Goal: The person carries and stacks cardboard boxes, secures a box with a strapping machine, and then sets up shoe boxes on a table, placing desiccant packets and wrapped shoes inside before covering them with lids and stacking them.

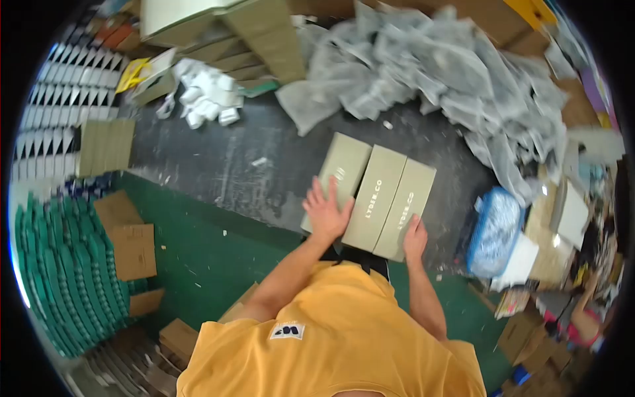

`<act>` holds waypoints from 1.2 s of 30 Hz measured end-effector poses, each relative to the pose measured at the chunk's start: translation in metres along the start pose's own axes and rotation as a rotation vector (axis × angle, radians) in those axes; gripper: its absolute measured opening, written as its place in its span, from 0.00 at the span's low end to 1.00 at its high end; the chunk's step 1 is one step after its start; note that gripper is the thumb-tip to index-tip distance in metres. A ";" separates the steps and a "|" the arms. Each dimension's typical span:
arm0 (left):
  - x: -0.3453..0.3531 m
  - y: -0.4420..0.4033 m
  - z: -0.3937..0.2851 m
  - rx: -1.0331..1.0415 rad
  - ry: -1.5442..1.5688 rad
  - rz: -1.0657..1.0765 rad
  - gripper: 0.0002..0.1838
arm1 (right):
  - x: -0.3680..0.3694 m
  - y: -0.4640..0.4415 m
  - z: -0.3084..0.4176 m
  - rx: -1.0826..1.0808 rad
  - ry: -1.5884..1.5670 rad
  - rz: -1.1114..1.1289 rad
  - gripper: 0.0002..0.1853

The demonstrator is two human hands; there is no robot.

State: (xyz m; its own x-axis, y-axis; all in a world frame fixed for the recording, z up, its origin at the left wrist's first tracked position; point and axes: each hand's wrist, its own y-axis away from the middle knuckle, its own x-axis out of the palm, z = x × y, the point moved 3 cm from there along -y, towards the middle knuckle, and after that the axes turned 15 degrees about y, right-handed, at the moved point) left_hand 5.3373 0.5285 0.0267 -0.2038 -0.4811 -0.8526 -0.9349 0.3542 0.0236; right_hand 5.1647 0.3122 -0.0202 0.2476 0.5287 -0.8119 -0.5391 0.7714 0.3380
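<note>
Three closed, elongated boxes lie side by side at the near edge of the desk [218, 162], with their long axes running from that edge toward the far edge and their far ends angled slightly right; the left box [349, 157] sits beside the middle box [378, 188], which abuts the right box [415, 192]. The left hand [325, 213], fingers spread wide, rests on the left box and is nearer to it, while the right hand [415, 239] grips the right box's outer side, thumb on top, other fingers hidden. All three are plain beige-grey with pale lettering, partly covered on the left box.
</note>
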 end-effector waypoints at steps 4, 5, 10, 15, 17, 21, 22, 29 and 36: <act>-0.057 -0.013 0.117 -0.093 0.027 -0.077 0.39 | 0.093 0.034 0.086 -0.098 0.007 0.123 0.26; -0.079 -0.020 0.160 -0.122 0.001 -0.105 0.38 | 0.120 0.044 0.118 -0.161 0.048 0.227 0.26; -0.216 -0.087 0.359 -0.317 -0.236 -0.110 0.34 | 0.087 0.070 0.393 -0.765 0.113 0.576 0.45; -0.282 -0.133 0.458 -0.467 -0.112 -0.103 0.33 | -0.107 -0.016 0.596 -1.026 -0.176 -0.704 0.34; -0.293 -0.138 0.462 -0.547 -0.107 -0.069 0.33 | -0.130 -0.091 0.647 -0.930 0.004 -0.864 0.34; -0.268 -0.152 0.415 -0.539 -0.053 -0.273 0.36 | -0.104 -0.237 0.666 -0.588 0.128 0.059 0.26; -0.266 -0.160 0.386 -0.373 0.084 -0.398 0.36 | -0.105 -0.233 0.667 -0.666 -0.001 0.009 0.22; -0.371 -0.214 0.121 0.387 1.077 -0.453 0.44 | -0.118 -0.154 0.517 -0.938 -0.656 -0.163 0.18; -0.279 -0.170 0.029 0.515 1.093 0.181 0.41 | -0.109 0.018 0.304 -0.441 -0.230 -0.378 0.33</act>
State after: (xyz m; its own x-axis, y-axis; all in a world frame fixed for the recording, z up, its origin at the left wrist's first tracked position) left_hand 5.5615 0.6256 0.2459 -0.6877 -0.7252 0.0351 -0.6941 0.6426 -0.3245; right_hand 5.3730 0.3757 0.2193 0.6265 0.3488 -0.6971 -0.6503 0.7269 -0.2208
